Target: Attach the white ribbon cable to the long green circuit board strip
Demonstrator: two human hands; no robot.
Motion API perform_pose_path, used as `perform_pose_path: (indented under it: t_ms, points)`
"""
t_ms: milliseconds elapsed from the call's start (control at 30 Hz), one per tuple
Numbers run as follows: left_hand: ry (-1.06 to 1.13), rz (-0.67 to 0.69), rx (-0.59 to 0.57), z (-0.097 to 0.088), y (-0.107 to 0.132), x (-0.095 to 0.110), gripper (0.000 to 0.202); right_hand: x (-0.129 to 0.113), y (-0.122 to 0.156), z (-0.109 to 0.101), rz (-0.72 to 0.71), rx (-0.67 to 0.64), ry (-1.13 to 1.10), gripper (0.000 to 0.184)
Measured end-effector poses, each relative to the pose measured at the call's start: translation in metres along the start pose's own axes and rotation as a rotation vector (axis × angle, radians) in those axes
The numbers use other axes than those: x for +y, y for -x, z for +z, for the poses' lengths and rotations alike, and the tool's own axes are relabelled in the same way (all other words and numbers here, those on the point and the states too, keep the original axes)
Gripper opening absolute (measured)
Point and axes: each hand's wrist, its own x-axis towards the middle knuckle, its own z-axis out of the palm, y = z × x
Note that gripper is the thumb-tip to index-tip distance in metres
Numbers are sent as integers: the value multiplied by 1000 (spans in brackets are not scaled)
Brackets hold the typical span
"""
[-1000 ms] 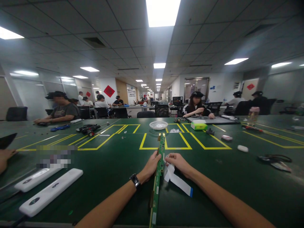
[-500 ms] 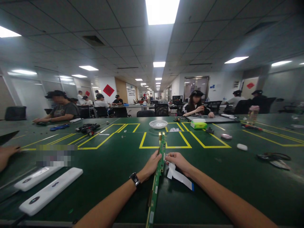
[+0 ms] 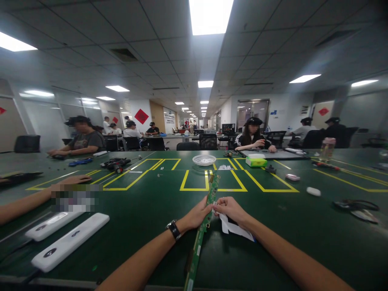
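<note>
A long, narrow green circuit board [image 3: 199, 245] slants up from the bottom edge of the view, above the table. My left hand [image 3: 198, 213] is closed around its upper part, thumb on the face of the board. At the board's right edge, my right hand [image 3: 232, 210] pinches a white flat ribbon cable [image 3: 236, 229]. The cable's folded length hangs below the fingers, its far end partly behind my wrist. Whether the cable's tip sits in a connector on the board is hidden by my fingertips.
White power strips [image 3: 71, 241] lie at the left, close to a co-worker's arm [image 3: 39, 202]. A white plastic basket [image 3: 204, 161] stands ahead, with a green-and-white box [image 3: 256, 161] to its right. Further right are a white case [image 3: 313, 191] and a black cable [image 3: 356, 205].
The board has tilted further to the right, and both hands have shifted slightly right with the cable. At the left, a co-worker's hand has reached further in over the table.
</note>
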Motion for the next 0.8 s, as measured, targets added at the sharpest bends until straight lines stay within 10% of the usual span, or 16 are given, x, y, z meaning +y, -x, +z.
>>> perform_pose_path:
  t_ms: [800]
  points:
    - [36, -90, 4, -5, -7, -17, 60, 12, -14, -8, -27, -67, -33, 42]
